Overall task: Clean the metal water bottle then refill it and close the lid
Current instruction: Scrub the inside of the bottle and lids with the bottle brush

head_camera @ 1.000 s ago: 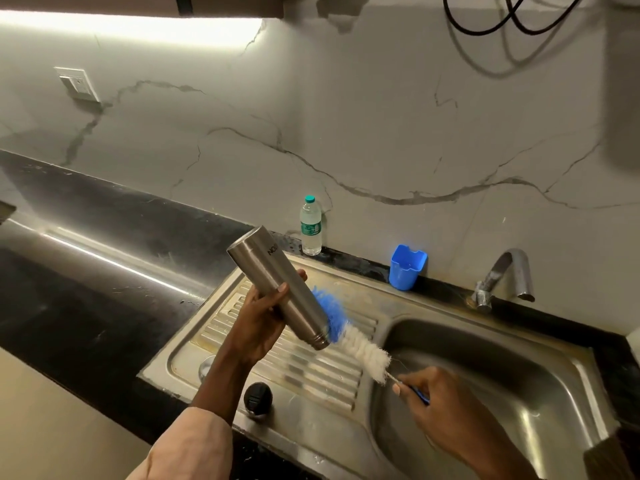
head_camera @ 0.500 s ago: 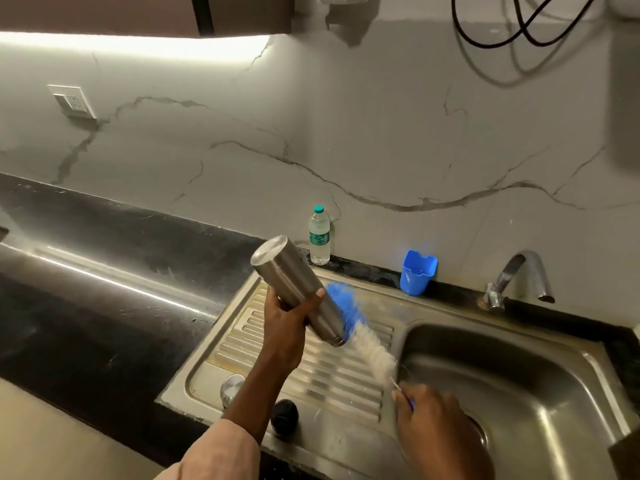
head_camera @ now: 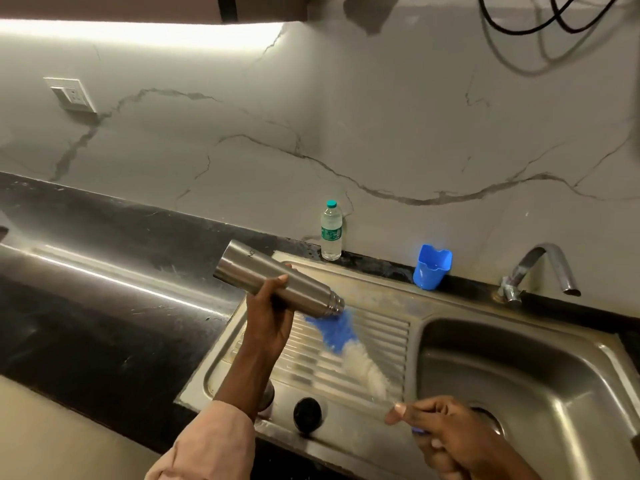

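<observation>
Steel bottle w/o lid, tilted mouth-down over drainboard, black lid on sink edge

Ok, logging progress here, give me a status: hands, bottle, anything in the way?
Left hand grips metal bottle, mouth tilted down. Right hand holds brush, blue tip at bottle mouth. Nothing blocking.

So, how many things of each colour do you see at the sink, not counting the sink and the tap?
Steel: 1, the metal water bottle
Clear plastic: 1, the small water bottle
Blue: 1, the cup
Blue and white: 1, the bottle brush
Black: 1, the round lid
Total: 5
The hands hold the metal water bottle (left) and the bottle brush (right).
</observation>
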